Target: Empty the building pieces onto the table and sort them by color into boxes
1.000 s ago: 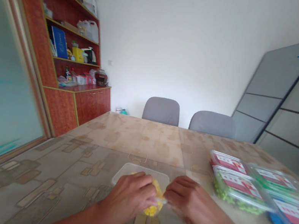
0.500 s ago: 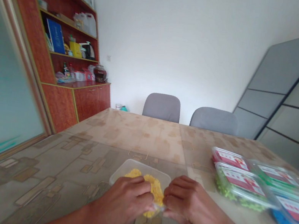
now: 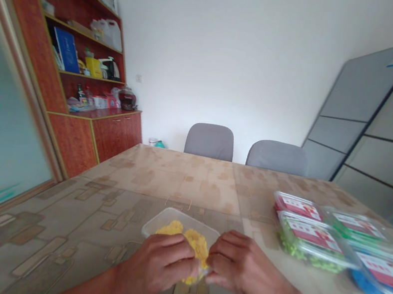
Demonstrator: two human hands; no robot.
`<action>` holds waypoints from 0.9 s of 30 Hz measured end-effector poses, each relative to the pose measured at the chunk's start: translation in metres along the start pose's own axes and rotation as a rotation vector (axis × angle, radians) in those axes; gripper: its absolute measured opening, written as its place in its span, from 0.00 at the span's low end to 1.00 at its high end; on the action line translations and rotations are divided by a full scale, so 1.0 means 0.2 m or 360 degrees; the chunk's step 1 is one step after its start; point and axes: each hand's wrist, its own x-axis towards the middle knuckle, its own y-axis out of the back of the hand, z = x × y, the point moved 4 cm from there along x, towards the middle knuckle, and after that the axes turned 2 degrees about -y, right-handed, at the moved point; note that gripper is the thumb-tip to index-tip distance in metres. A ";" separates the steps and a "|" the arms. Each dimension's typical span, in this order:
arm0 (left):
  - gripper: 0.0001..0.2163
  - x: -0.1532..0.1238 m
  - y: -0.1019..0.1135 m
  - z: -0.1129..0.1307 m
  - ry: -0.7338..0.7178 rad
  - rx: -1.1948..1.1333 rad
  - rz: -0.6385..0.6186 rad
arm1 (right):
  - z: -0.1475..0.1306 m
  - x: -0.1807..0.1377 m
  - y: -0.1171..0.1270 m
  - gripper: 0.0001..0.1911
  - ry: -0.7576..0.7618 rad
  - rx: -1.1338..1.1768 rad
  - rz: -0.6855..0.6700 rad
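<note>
A translucent plastic container with yellow flower-shaped pieces stands on the table in front of me. My left hand reaches over its near side, fingers curled and closed at the near right corner. Close beside it, my right hand is closed too, its fingertips pinching at the same corner from the right. A whitish bit of clear plastic shows between the two hands. My fingers hide most of the container's near edge. More yellow shows just below the left fingertips.
Several lidded clear boxes with red-and-white labels stand at the right: a red one, a light green one, a green one and a blue one. Two grey chairs are behind the patterned table. A wooden shelf unit stands left.
The whole view has shifted slightly, so the table things appear a little further left. Both hands keep their closed pose at the container's corner.
</note>
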 end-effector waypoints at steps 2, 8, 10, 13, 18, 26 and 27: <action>0.10 0.00 0.00 -0.01 -0.0007 -0.0012 0.0001 | 0.00 0.00 -0.01 0.17 0.0022 -0.0049 0.0013; 0.13 0.04 0.03 -0.02 0.0091 -0.0131 0.0078 | -0.01 0.00 -0.03 0.14 0.0061 -0.0074 0.0062; 0.14 0.06 0.03 -0.02 0.0131 -0.0187 0.0124 | -0.01 0.00 -0.02 0.14 0.0058 -0.0070 0.0069; 0.14 0.07 0.04 -0.01 0.0153 -0.0197 0.0092 | 0.00 0.00 -0.02 0.16 0.0064 -0.0033 0.0081; 0.15 0.06 0.03 0.00 0.0152 -0.0149 -0.0017 | 0.00 -0.01 -0.02 0.20 0.0071 0.0028 0.0078; 0.15 0.08 0.04 -0.02 0.0171 -0.0183 -0.0065 | -0.01 0.00 -0.04 0.16 0.0074 -0.0109 0.0092; 0.15 0.08 0.03 -0.03 0.0170 -0.0186 -0.0054 | -0.01 0.00 -0.04 0.16 0.0080 -0.0121 0.0095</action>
